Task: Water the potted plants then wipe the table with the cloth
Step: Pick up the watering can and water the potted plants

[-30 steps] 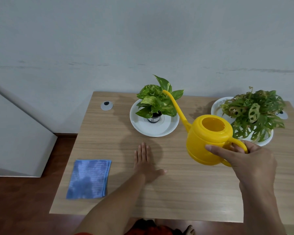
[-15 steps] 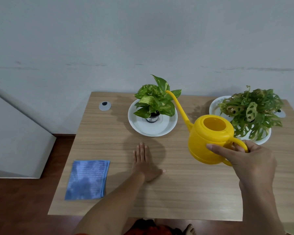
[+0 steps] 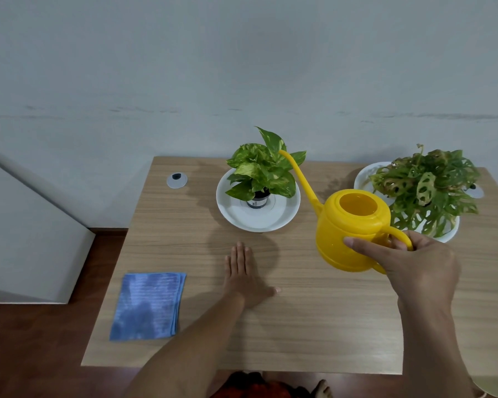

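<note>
My right hand (image 3: 414, 265) grips the handle of a yellow watering can (image 3: 348, 228), held above the table at the right. Its long spout points up and left, the tip over the leaves of a small green pothos plant (image 3: 262, 170) that stands in a white dish (image 3: 256, 219) at the table's back middle. A second plant with holed leaves (image 3: 426, 188) sits in another white dish (image 3: 362, 176) at the back right, just behind the can. My left hand (image 3: 245, 277) lies flat on the wooden table (image 3: 314, 326), fingers together. A folded blue cloth (image 3: 148, 305) lies at the front left.
A round grey cable cap (image 3: 176, 180) sits in the table's back left corner, another (image 3: 475, 191) at the back right behind the second plant. A grey wall rises right behind the table. White panel and dark wood floor lie to the left.
The watering can has shifted slightly with its spout staying over the pothos. My left hand has stayed flat on the table.
</note>
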Tool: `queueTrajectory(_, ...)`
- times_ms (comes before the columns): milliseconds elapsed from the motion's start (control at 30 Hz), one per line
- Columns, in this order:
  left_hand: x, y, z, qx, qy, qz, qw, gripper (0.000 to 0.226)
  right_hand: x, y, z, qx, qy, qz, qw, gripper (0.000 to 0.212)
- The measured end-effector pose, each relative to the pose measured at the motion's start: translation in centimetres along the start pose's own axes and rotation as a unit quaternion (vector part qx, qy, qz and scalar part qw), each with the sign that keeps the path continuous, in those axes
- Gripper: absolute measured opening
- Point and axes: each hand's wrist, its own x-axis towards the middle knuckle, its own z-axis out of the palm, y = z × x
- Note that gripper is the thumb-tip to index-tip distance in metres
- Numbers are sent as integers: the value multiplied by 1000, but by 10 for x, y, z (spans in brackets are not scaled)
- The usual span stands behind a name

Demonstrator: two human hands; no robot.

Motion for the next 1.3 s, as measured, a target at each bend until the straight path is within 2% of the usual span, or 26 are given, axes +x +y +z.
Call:
queueTrajectory(633, 1, -8, 4, -8, 14, 32, 999, 137, 0, -10, 12, 14, -18, -9, 1000, 54)
queueTrajectory(767, 2, -9, 6, -7, 12, 31, 999, 139, 0, -9, 13, 9, -24, -13, 1000, 61)
queueTrajectory(1167, 6, -8, 9, -2, 22, 21, 1000, 140, 4, 1, 7, 11, -12, -14, 1000, 48)
queueTrajectory(1300, 8, -9, 12, -7, 28, 16, 999, 141, 7, 8, 7, 15, 4, -16, 1000, 53)
